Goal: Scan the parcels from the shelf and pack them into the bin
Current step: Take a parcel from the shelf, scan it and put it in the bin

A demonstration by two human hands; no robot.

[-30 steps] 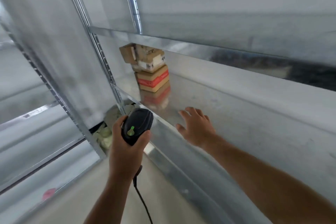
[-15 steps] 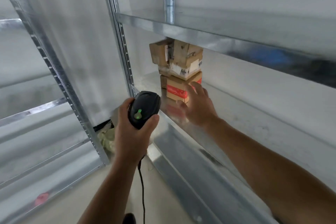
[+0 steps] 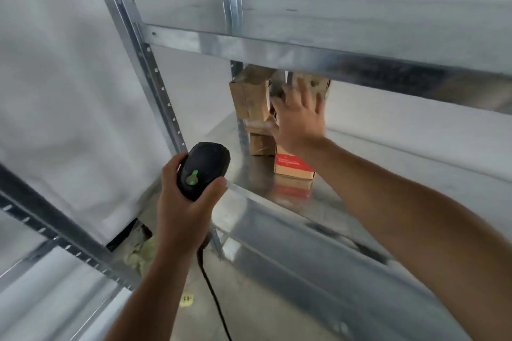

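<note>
The shelf (image 3: 401, 152) is made of smooth, glossy sheet metal, in which the red-banded box (image 3: 293, 165) is mirrored. The parcels (image 3: 249, 99) are made of matt brown cardboard, and the scanner (image 3: 203, 169) is cased in smooth black plastic.

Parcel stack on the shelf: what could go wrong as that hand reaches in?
The stack of parcels looks uneven, so the open right hand, alone at the top boxes, might topple it. The upper shelf edge sits low over the stack, so knuckles or a lifted box could hit it. The left hand grips the scanner, so it cannot easily help.
</note>
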